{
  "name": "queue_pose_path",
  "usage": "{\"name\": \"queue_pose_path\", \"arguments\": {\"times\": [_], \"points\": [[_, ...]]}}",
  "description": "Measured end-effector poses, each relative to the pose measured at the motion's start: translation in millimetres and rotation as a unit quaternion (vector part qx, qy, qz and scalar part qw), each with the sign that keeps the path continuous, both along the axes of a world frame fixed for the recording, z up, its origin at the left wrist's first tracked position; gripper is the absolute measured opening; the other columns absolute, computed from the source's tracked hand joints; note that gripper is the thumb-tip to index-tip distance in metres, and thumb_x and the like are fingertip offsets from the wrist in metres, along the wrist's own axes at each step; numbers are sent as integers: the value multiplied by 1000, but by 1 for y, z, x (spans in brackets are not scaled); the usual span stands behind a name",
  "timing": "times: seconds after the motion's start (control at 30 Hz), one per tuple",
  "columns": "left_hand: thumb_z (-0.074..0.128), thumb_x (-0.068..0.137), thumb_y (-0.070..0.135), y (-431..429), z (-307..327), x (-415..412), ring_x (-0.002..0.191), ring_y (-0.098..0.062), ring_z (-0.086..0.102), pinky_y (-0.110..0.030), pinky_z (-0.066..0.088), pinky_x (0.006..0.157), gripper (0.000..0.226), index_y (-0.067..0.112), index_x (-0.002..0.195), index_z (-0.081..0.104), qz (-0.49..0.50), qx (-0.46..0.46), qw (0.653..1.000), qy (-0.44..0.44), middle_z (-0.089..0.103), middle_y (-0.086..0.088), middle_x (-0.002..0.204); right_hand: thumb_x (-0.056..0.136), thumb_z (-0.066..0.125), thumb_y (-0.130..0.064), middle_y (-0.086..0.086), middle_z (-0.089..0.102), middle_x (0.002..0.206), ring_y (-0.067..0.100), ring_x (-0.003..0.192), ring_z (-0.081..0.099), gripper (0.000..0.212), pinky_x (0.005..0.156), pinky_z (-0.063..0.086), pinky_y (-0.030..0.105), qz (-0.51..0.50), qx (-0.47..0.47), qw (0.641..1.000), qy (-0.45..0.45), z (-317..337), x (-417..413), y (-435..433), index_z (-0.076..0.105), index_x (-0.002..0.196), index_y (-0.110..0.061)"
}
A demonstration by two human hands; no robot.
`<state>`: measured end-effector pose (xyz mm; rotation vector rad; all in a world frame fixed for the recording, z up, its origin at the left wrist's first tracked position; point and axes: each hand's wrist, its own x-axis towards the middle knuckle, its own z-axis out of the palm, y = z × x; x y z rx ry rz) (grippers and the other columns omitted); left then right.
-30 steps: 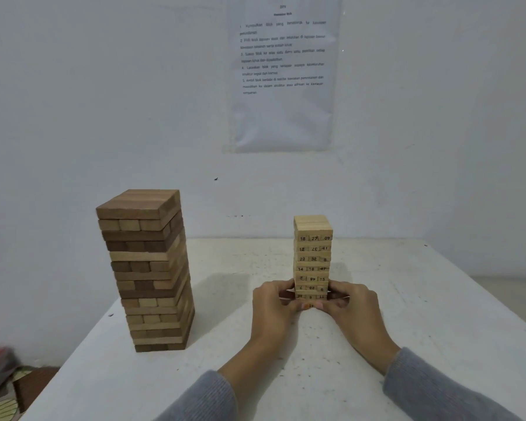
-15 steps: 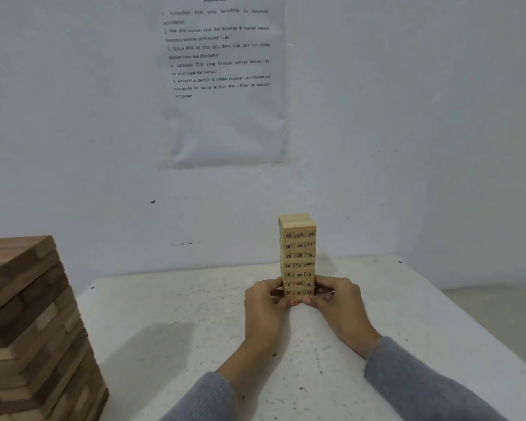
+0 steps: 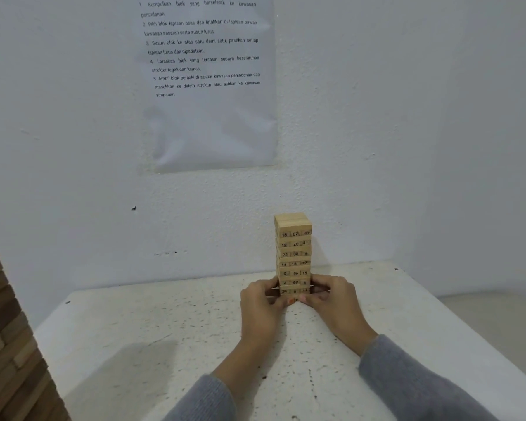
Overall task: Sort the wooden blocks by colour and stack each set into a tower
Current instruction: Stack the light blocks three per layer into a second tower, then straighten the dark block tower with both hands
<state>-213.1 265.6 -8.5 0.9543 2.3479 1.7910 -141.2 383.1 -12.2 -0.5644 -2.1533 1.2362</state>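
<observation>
The light tower point(image 3: 292, 247) stands upright on the desk point(image 3: 164, 329), close to the far edge and right of that edge's middle. It is built of pale wooden blocks in crossed layers. The block ends facing the camera carry printed numbers, among them 18, 27, 12, 41, 22, 32, 14 and 15, and some are upside down. The top layer shows plain long sides. The left hand point(image 3: 260, 302) grips the base of the light tower from the left and the right hand point(image 3: 334, 299) grips it from the right. On both hands the fingers point(image 3: 266, 285) are curled inward around the lowest layers, with the thumbs meeting at the front bottom corner, so the base is pinched between the two hands. A thin pale edge projects sideways at each side between the fingers; whether these are block ends cannot be told. Both forearms wear grey sleeves point(image 3: 407, 384) and lie above the near half of the desk. The desk surface is white with dark specks. A second, larger tower point(image 3: 9, 344) of mixed dark and light brown blocks stands at the left edge of the desk, well apart from the hands and cut off by the frame. A printed sheet point(image 3: 207, 86) with numbered lines of text is fixed to the white wall point(image 3: 407, 117) behind the desk.
</observation>
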Motion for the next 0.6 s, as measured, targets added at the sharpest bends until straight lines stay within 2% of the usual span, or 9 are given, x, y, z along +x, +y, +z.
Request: {"name": "queue_pose_path", "arguments": {"times": [0.07,0.17,0.23,0.3,0.37,0.47,0.6], "points": [[72,79,-2,-2,0,3,80,-1,64,-5,48,67,37,7,114,68,10,-3,1000,-8,69,6,90,80,74,-1,0,72,107,-1,83,65,46,73,49,5,-3,7,1000,-18,1,2,-3,64,125,-9],[67,82,-6,-10,2,14,81,-3,56,-2,45,64,40,0,122,59,39,-7,998,-43,61,1,95,83,72,-3,6,60,126,9,92,59,69,77,47,10,-34,10,998,-52,2,10,-12,40,144,-8],[63,86,-6,-21,3,26,85,-5,52,-1,43,64,42,2,125,54,47,-10,997,-57,56,-2,102,86,69,-4,9,53,130,10,98,52,69,84,43,14,-72,26,995,-64,4,20,-21,36,146,-9],[57,89,-6,-35,5,38,87,-6,51,0,41,65,38,6,125,55,44,-13,998,-47,55,-2,106,88,66,-3,9,53,129,10,101,50,62,85,42,15,-104,45,992,-62,6,32,-34,40,143,-11],[52,90,-8,-51,11,49,88,-8,53,0,41,64,36,14,118,56,30,-14,998,-49,55,-1,107,87,66,-2,5,56,120,10,97,53,52,79,43,11,-111,50,991,-58,8,46,-49,49,134,-15],[56,89,-1,-79,18,60,91,-9,59,-3,45,67,37,26,114,56,5,-44,999,-14,59,7,104,86,69,-6,-3,59,106,6,84,56,35,65,43,7,-72,44,994,-65,14,65,-80,58,113,-24],[59,88,3,-128,28,82,89,-2,60,-9,49,69,35,28,113,59,-16,-65,998,5,61,11,102,84,71,-6,-9,61,94,8,78,60,27,61,44,7,-21,42,997,-64,21,84,-126,64,101,-26]]}}
